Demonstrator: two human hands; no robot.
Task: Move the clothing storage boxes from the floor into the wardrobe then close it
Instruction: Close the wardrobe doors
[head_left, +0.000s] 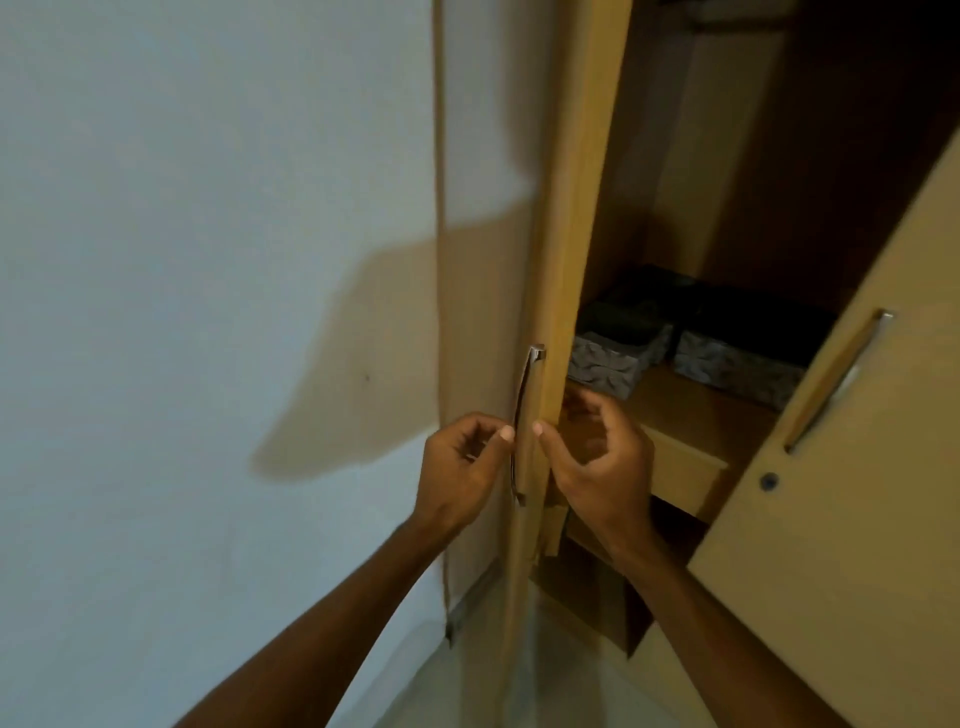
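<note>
Two grey patterned storage boxes (618, 345) (743, 364) stand side by side on a wooden shelf (691, 415) inside the open wardrobe. The left wardrobe door (566, 208) is seen edge-on in the middle of the view, with a metal handle (524, 415) on its outer face. My left hand (457, 473) is at that handle, fingers curled around it. On the inner side of the same door edge, my right hand (597, 467) has its fingers spread and its thumb against the edge.
The right wardrobe door (857, 493) stands open at the right, with a long metal handle (836, 379) and a keyhole. A pale wall (208, 260) fills the left. Light floor (545, 675) shows below the doors.
</note>
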